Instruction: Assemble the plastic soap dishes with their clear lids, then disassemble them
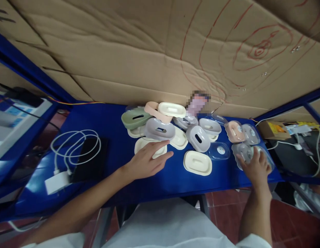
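Note:
My left hand (149,160) is open, its fingers stretched to the right above a cream oval tray (140,144). Just beyond its fingertips lies a lilac-grey soap dish base (160,130) with a slot in its bottom. At the table's right end, my right hand (257,167) is closed over a grey soap box with a clear lid (244,151), thumb on the left and fingers curled on the right. Its palm and fingers hide part of that box and the clear cover (267,158) beside it. Another cream tray (197,162) lies between my hands.
A green base (135,118), a peach base (152,109) and more grey bases (198,138) are heaped at the back. A clear cover (218,151) and a lidded peach box (235,131) lie rightward. A white charger (58,182) with coiled cable sits left. Cardboard (123,62) walls the back.

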A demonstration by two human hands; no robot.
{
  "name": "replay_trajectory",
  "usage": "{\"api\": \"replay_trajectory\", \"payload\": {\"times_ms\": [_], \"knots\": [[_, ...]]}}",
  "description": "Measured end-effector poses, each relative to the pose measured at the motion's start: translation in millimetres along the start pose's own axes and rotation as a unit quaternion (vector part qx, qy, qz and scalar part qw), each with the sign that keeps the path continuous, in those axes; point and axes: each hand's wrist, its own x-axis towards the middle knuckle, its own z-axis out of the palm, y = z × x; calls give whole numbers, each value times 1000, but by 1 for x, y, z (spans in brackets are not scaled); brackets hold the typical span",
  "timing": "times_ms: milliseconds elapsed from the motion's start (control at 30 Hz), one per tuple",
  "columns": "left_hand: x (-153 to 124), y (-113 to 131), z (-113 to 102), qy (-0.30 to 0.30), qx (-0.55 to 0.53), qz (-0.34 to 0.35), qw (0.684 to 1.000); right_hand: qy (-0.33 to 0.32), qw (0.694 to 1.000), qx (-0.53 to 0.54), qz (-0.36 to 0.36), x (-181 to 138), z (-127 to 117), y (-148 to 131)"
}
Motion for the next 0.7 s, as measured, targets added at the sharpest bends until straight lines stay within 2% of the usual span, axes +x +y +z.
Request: {"api": "replay_trajectory", "payload": {"times_ms": [67, 133, 233, 300, 400, 467, 500, 567, 600, 700], "knots": [[0, 2, 3, -11, -14, -4, 1000, -20, 999, 21, 15, -23, 13, 25], [0, 4, 5, -17, -32, -10, 999, 10, 997, 69, 18, -38, 21, 34], [2, 8, 5, -20, -86, -39, 995, 89, 987, 136, 20, -48, 21, 24], [3, 12, 3, -29, -163, -78, 983, 116, 976, 184, -3, -52, 15, 3], [5, 18, 2, -42, -348, -145, 925, 91, 949, 287, -90, -58, -3, -55], [5, 20, 3, -25, -455, -170, 874, 31, 909, 353, -219, -61, -15, -108], [4, 19, 3, -8, -479, -177, 860, 1, 880, 369, -299, -62, -20, -136], [1, 15, 3, 31, -461, -194, 866, -37, 804, 382, -454, -58, -29, -189], [0, 10, 2, 53, -434, -204, 876, -39, 776, 392, -492, -53, -32, -212], [-3, -8, 0, 126, -372, -237, 889, -68, 732, 449, -507, -25, -38, -264]]}}
